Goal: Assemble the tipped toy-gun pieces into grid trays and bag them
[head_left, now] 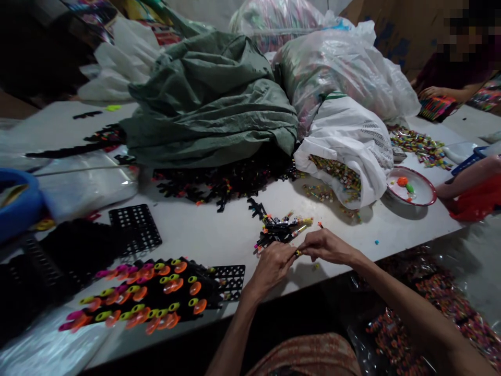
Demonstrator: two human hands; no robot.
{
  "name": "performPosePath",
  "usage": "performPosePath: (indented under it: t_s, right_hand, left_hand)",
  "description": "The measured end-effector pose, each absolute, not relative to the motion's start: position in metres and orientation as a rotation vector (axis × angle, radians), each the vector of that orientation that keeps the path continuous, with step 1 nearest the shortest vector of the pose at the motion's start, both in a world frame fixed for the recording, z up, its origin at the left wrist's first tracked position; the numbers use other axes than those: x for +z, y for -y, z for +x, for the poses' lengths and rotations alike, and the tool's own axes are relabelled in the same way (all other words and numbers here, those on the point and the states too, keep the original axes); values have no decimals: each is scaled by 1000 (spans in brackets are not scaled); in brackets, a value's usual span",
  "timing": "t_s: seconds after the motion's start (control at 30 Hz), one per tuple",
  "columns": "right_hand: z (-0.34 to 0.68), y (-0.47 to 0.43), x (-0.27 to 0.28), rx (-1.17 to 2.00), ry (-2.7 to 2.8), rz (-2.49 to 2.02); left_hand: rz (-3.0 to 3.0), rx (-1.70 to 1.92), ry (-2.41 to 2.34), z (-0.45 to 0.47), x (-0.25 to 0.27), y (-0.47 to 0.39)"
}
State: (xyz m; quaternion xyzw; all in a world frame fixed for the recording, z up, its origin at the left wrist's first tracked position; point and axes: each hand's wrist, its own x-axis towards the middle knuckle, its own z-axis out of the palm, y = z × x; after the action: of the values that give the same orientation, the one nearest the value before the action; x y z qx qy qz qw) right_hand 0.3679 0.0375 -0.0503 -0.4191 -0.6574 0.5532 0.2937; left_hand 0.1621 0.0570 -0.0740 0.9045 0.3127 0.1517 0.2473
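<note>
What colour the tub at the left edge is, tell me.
The tub is blue; head view.

Room across tabletop [403,230] right of the hands [326,246], black pieces [278,231] piled just ahead, green cloth [215,104], white bag [352,138] blocking beyond

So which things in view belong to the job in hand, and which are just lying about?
Likely part of the job:
- small part between the left grip and right grip
- black pieces heaped just beyond
- perhaps the orange pieces at left

Seemingly just lying about:
- green cloth
- blue tub
- red-rimmed dish
- blue bit
</note>
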Motion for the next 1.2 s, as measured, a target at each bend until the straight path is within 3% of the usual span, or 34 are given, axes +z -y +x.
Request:
performPosePath:
  t_s: [0.57, 1.2]
  right_hand:
    - [373, -43, -47, 1721, 1221, -906]
    - [361, -40, -45, 1357, 1513, -1046]
  left_hand:
    - [2131, 407, -736, 160, -47, -67]
    - [2508, 450, -949, 167, -54, -61]
